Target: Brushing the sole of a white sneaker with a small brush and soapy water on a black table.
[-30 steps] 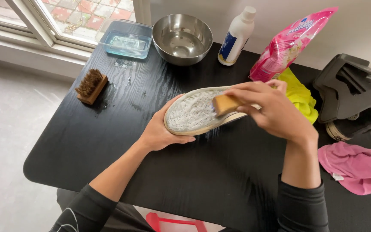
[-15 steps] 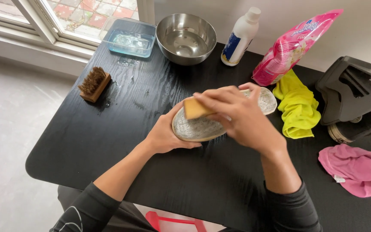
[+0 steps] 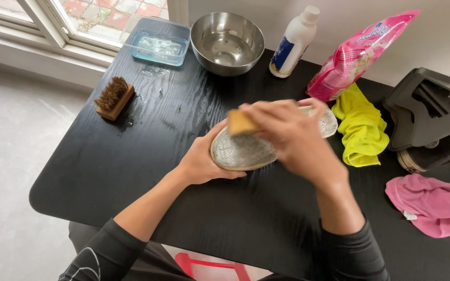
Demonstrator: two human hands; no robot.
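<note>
A shoe [image 3: 246, 152] lies sole up near the middle of the black table [image 3: 131, 156]; the sole is pale and looks soapy. The left hand [image 3: 201, 162] grips the near end of the shoe from the side, with the fingers under the edge and the thumb along the rim. The right hand [image 3: 287, 138] is closed around a small wooden brush [image 3: 240, 123] and presses it on the sole, close to the left hand. The far end of the shoe shows just behind the right hand.

Just to the right of the shoe lies a yellow cloth [image 3: 363, 130], and behind it a pink bag [image 3: 360, 54] leans toward the wall. A white bottle [image 3: 294, 41] stands beside a steel bowl [image 3: 227, 36] at the far edge. Left of the bowl is a clear tray [image 3: 157, 40] near the window. A second brush [image 3: 113, 98] rests on the left part of the table, well apart from the hands, and wet spots are on the wood near it. A pink cloth [image 3: 430, 204] lies at the right edge.
</note>
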